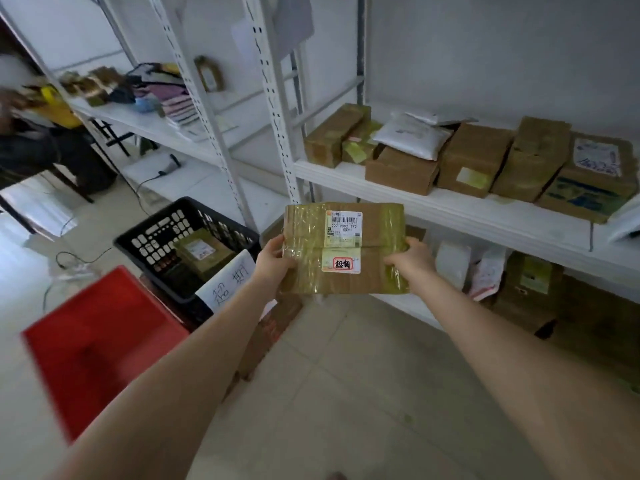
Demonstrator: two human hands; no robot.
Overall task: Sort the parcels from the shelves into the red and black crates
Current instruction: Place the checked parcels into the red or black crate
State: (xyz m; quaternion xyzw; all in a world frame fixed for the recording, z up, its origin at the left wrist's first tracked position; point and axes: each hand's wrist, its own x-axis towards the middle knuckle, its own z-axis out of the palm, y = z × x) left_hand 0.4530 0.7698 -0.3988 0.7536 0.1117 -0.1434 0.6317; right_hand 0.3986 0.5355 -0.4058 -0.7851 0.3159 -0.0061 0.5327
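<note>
A taped brown cardboard parcel (344, 247) with a barcode label and a red-marked sticker is held up in front of the shelves. My left hand (275, 258) grips its left edge and my right hand (410, 259) grips its right edge. The black crate (166, 230) stands on the floor to the left, with one labelled parcel (202, 252) inside and a handwritten paper sign (230, 280) on its front. The red crate (100, 344) sits nearer, at the lower left. Several more parcels (474, 159) lie on the white shelf (450, 209) to the right.
Below that shelf, more boxes and bags (530, 289) fill the lower level. A second shelving unit (166, 129) at the back left carries folded items. A person (31, 133) sits at the far left. Cables (76, 258) trail on the tiled floor.
</note>
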